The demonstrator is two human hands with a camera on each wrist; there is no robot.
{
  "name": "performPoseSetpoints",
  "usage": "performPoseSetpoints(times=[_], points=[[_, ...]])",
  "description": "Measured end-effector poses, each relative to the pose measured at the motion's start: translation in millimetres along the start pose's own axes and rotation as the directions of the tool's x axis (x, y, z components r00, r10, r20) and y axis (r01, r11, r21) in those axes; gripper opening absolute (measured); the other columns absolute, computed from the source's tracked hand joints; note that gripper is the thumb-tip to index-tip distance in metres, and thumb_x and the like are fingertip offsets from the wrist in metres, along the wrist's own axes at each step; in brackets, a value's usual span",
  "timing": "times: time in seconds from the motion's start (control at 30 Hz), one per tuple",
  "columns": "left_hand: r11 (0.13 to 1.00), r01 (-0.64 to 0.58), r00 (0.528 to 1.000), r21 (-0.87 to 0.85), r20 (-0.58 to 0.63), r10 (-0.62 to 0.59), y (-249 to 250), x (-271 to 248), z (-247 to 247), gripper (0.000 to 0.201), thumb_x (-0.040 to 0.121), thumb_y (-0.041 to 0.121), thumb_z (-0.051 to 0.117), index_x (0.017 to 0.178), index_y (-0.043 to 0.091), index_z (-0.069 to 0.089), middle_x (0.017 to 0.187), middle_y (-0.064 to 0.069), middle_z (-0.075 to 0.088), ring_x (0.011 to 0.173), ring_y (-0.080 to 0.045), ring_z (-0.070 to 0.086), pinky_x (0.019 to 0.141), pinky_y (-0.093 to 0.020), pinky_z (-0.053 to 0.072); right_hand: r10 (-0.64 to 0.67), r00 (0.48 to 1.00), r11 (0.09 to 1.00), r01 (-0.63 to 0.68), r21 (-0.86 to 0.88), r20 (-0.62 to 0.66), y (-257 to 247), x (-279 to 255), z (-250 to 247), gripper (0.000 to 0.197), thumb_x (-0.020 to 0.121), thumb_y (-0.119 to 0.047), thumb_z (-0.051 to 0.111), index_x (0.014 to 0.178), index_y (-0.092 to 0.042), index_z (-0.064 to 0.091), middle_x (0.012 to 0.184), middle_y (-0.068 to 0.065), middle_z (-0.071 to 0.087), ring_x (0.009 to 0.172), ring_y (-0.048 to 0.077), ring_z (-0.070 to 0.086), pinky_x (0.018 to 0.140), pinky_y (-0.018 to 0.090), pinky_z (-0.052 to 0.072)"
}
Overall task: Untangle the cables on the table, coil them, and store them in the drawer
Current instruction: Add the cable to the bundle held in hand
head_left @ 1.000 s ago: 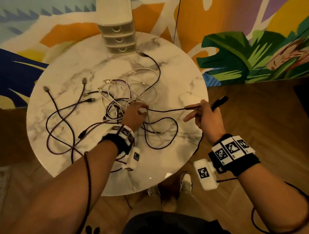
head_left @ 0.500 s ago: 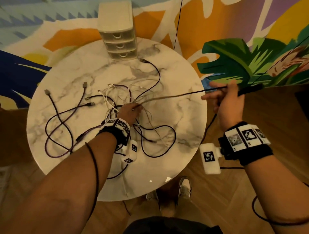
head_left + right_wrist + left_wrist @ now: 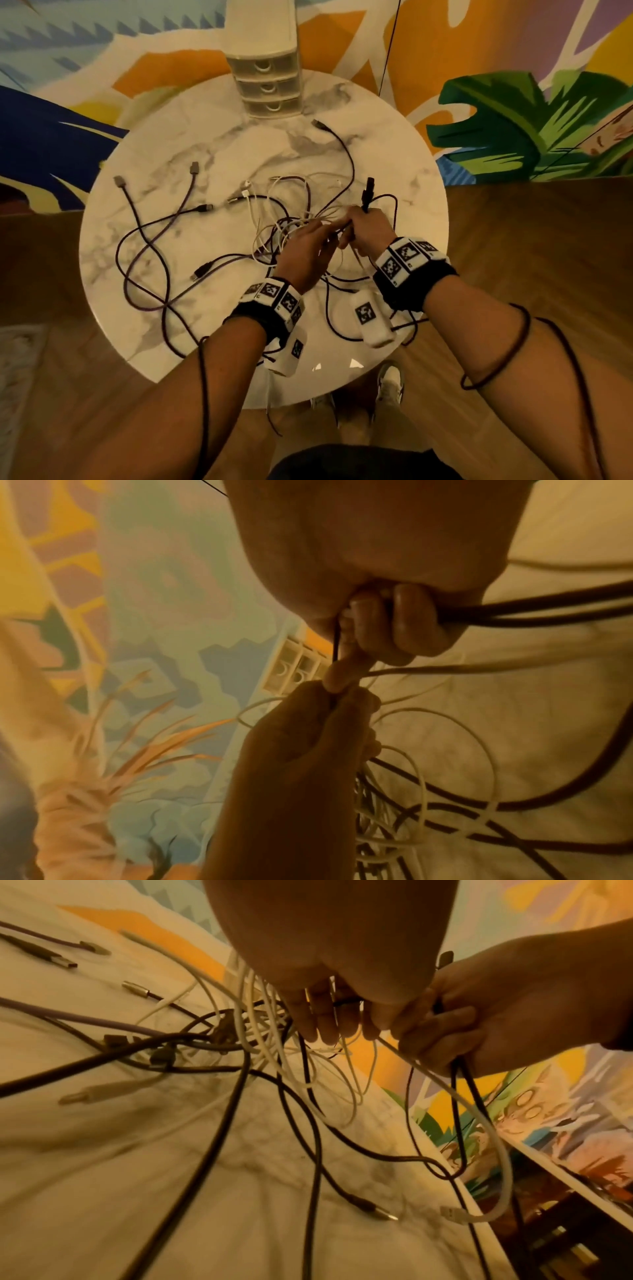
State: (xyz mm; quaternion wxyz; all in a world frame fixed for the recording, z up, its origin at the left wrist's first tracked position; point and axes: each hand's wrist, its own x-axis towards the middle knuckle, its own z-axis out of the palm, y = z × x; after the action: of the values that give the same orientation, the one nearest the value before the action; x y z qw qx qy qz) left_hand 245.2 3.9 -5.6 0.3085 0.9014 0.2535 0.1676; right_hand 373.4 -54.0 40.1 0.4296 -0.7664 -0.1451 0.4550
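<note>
Over the round white marble-patterned table (image 3: pixel 394 144), the right hand (image 3: pixel 368 231) was curled round a thin black cable (image 3: pixel 368 192) just behind its plug, with two strands doubled through its fist, while the left hand (image 3: pixel 305 250) pinched the same cable close beside it, above the knot of white and dark cables (image 3: pixel 284 219). The small cream three-drawer plastic unit (image 3: pixel 265 82) stood shut at the far edge. The cable looked light, limp and fairly slick, so it would probably coil best held near the stiff plug.
</note>
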Motion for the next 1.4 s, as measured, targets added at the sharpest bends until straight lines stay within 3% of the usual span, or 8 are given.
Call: performPoseSetpoints(times=[0.13, 0.33, 0.73, 0.87, 1.0, 1.13, 1.3, 1.4], points=[[0.981, 0.184, 0.982, 0.053, 0.023, -0.186, -28.7, 15.8, -2.8, 0.013, 0.087, 0.01, 0.058, 0.097, 0.011, 0.064, 0.103, -0.006, 0.065, 0.085, -0.027, 0.061, 0.075, -0.029, 0.044, -0.156, 0.984, 0.987, 0.158, 0.016, -0.086, -10.6, -1.5, -4.6, 0.054, 0.099, -0.03, 0.034, 0.074, -0.003, 0.073, 0.039, 0.005, 0.057, 0.035, 0.005, 0.047, 0.054, 0.019, 0.036], [0.905, 0.425, 0.902, 0.008, 0.083, -0.425, -71.0, 41.9, -33.2, 0.018, 0.089, 0.015, 0.059, 0.104, 0.009, 0.066, 0.11, -0.011, 0.065, 0.097, -0.029, 0.061, 0.079, -0.027, 0.043, -0.275, 0.923, 0.886, 0.352, 0.301, -0.268, -62.8, -19.0, -68.3, 0.059, 0.101, -0.028, 0.032, 0.058, -0.011, 0.07, 0.05, 0.016, 0.058, 0.036, 0.021, 0.034, 0.034, 0.019, 0.02], [0.882, 0.028, 0.955, 0.47, 0.248, -0.162, -11.3, 24.1, -48.2, 0.026, 0.084, 0.021, 0.055, 0.107, 0.013, 0.063, 0.111, -0.008, 0.054, 0.101, -0.03, 0.056, 0.082, -0.041, 0.046, -0.175, 0.971, 0.936, 0.216, 0.277, -0.163, -28.8, -25.2, -70.0, 0.055, 0.102, -0.034, 0.029, 0.077, -0.006, 0.069, 0.051, 0.012, 0.061, 0.032, 0.009, 0.029, 0.034, 0.018, 0.022], [0.935, 0.0, 0.98, 0.355, 0.184, -0.07, 73.1, 48.9, -43.2, 0.047, 0.087, 0.047, 0.054, 0.124, 0.019, 0.049, 0.106, -0.003, 0.057, 0.098, -0.024, 0.055, 0.08, -0.038, 0.045, -0.175, 0.979, 0.953, 0.196, 0.23, -0.108, -26.9, -34.3, -69.7, 0.054, 0.102, -0.033, 0.029, 0.075, -0.006, 0.069, 0.053, 0.013, 0.059, 0.033, 0.009, 0.032, 0.034, 0.018, 0.024], [0.942, 0.061, 0.932, 0.33, 0.318, -0.172, 121.5, 74.4, -23.5, 0.029, 0.095, 0.042, 0.043, 0.101, 0.016, 0.054, 0.086, -0.006, 0.059, 0.083, -0.028, 0.059, 0.062, -0.033, 0.039, -0.188, 0.974, 0.945, 0.214, 0.247, -0.124, -20.7, -47.3, -93.7, 0.055, 0.102, -0.034, 0.031, 0.071, -0.007, 0.068, 0.058, 0.019, 0.06, 0.034, 0.013, 0.035, 0.036, 0.02, 0.026], [0.922, -0.036, 0.989, 0.385, 0.148, -0.024, 155.9, 101.9, -29.8, 0.03, 0.098, 0.038, 0.037, 0.094, 0.016, 0.055, 0.091, -0.01, 0.063, 0.086, -0.033, 0.058, 0.063, -0.035, 0.038, -0.215, 0.941, 0.93, 0.28, 0.239, -0.263, -1.1, -60.9, -144.5, 0.057, 0.102, -0.04, 0.027, 0.09, -0.006, 0.071, 0.059, 0.018, 0.062, 0.035, 0.011, 0.033, 0.037, 0.018, 0.027], [0.99, -0.135, 0.989, -0.041, -0.071, 0.132, 215.4, 127.3, -31.3, 0.033, 0.097, 0.032, 0.038, 0.08, 0.009, 0.054, 0.063, -0.002, 0.057, 0.064, -0.024, 0.055, 0.066, -0.043, 0.045, -0.253, 0.915, 0.927, 0.323, 0.193, -0.313, 29.8, -78.5, -195.3, 0.06, 0.103, -0.038, 0.026, 0.084, -0.002, 0.07, 0.055, 0.017, 0.058, 0.034, 0.008, 0.036, 0.038, 0.015, 0.029], [0.986, -0.025, 0.992, -0.168, 0.121, 0.045, 238.4, 118.9, 8.2, 0.032, 0.1, 0.025, 0.04, 0.075, 0.012, 0.054, 0.056, 0.009, 0.051, 0.055, -0.011, 0.052, 0.066, -0.035, 0.046, -0.239, 0.907, 0.927, 0.32, 0.198, -0.346, 43.5, -87.7, -222.4, 0.062, 0.102, -0.041, 0.027, 0.083, -0.002, 0.071, 0.055, 0.018, 0.057, 0.035, 0.011, 0.037, 0.038, 0.018, 0.029]])
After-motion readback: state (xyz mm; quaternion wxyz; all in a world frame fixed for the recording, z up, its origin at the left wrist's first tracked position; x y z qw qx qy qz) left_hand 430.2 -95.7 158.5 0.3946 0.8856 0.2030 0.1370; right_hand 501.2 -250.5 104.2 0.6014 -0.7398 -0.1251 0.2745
